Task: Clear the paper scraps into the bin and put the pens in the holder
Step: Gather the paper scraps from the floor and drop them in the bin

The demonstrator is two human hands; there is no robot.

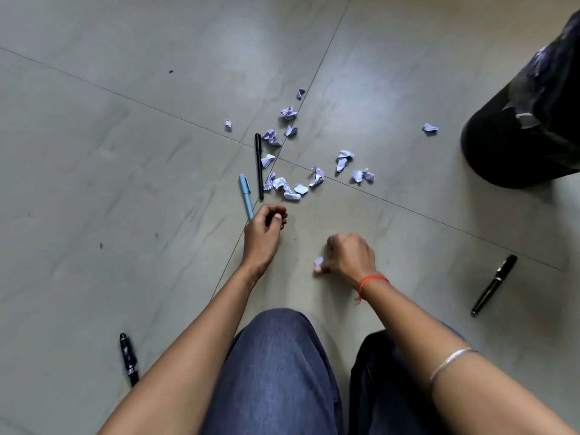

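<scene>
Paper scraps (292,186), blue pen (245,194) beside black pen (259,166)

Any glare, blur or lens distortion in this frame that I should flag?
Head view: soft pale glare patches on the floor tiles; wide-angle bending curves the tile seams and stretches the bin at the right edge; slight softness on the right hand and its paper scrap; pens and scraps otherwise sharp.

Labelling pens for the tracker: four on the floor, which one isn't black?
The light blue pen, lying beside the thin black pen, its lower end by the left hand. The other three are black.
</scene>
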